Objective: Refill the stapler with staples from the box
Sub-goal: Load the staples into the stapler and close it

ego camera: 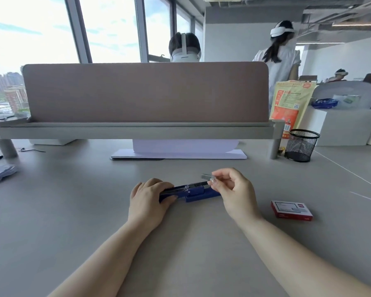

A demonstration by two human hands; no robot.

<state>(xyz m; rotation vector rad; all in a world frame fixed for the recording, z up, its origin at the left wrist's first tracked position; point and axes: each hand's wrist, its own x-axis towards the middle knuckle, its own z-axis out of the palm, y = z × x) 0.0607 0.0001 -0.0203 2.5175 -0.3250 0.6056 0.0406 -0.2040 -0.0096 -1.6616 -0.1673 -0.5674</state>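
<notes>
A blue stapler lies on the grey desk, its top swung open so the metal staple channel shows. My left hand presses down on its left end and grips it. My right hand pinches a short silver strip of staples between thumb and fingers, just above the right end of the channel. The red and white staple box sits closed on the desk to the right of my right hand.
A black mesh pen cup stands at the back right beside a yellow and red bag. A brown divider panel on a raised shelf spans the back. White sheets lie under the shelf. Persons sit and stand behind.
</notes>
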